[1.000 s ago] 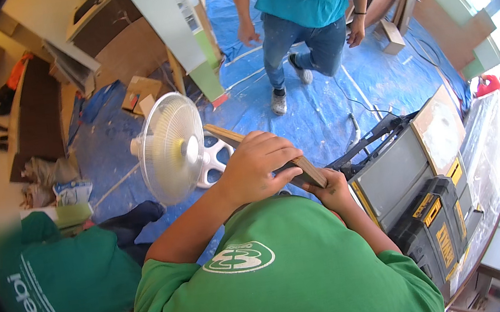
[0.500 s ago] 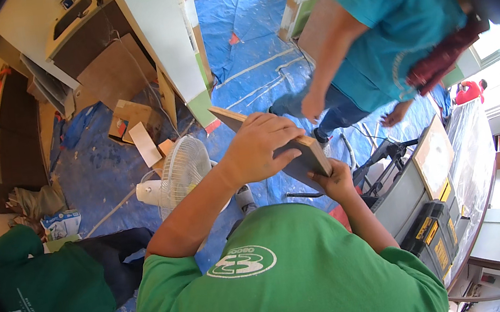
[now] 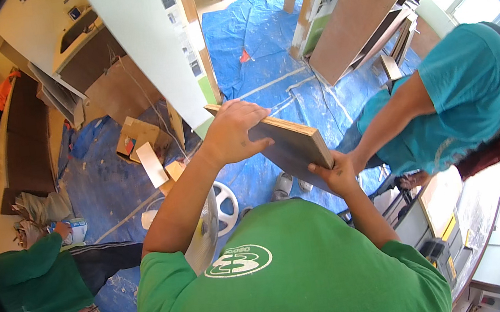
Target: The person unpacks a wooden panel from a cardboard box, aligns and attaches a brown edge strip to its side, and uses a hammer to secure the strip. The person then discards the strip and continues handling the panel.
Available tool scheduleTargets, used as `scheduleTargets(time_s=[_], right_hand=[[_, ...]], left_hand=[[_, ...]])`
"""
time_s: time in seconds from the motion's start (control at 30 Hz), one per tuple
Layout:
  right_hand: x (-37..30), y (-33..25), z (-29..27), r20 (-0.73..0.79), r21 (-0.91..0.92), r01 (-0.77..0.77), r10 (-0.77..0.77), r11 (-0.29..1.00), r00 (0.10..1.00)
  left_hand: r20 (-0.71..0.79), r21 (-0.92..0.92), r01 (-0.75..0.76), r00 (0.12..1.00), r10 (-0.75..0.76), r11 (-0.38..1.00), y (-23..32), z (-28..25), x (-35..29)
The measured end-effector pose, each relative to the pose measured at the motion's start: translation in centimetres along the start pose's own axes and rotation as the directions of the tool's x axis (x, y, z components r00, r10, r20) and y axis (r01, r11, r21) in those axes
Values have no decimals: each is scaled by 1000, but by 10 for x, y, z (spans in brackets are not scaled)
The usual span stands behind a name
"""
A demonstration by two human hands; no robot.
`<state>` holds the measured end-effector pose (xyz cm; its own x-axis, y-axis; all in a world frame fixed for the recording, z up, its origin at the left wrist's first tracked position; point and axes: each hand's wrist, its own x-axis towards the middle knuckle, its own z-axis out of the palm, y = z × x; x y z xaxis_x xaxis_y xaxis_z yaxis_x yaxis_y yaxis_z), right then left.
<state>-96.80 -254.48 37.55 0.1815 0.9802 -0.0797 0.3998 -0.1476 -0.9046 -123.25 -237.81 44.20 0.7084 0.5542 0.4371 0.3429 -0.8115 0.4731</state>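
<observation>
In front of my chest I hold a thick wooden board (image 3: 296, 152), its broad face dark grey-brown and its edge pale layered wood. My left hand (image 3: 238, 130) grips the board's upper edge toward its far left end, the fingers over the top and the thumb against the dark face. Near the right end, my right hand (image 3: 336, 174) clasps the board from below, with its thumb on the face. The fingers behind the board are hidden. A white electric fan (image 3: 226, 205) stands below my left forearm.
A co-worker in a teal shirt (image 3: 470, 94) bends at my right, beside a dark toolbox (image 3: 438, 251). Another in dark green (image 3: 45, 293) is low at left. Blue tarp (image 3: 243, 51) covers the floor. A cardboard box (image 3: 142, 138) and a tall brown cabinet (image 3: 364, 17) stand beyond.
The co-worker in teal has moved right and nearer, uncovering the tall cabinet. My board now shows more of its dark face. The fan sits lower in view, partly behind my forearm.
</observation>
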Motion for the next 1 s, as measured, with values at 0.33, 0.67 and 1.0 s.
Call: scheduleTargets(time_s=[0.33, 0.67, 1.0], right_hand=[[113, 51, -57, -59, 197, -132, 146, 971, 987], [259, 88, -68, -223, 110, -152, 173, 982, 959], [452, 27, -91, -377, -22, -222, 198, 975, 905]], left_hand=[[55, -86, -67, 996, 72, 994, -22, 61, 159], [165, -425, -201, 942, 294, 882, -134, 118, 314], [165, -455, -291, 901, 401, 842, -309, 98, 474]])
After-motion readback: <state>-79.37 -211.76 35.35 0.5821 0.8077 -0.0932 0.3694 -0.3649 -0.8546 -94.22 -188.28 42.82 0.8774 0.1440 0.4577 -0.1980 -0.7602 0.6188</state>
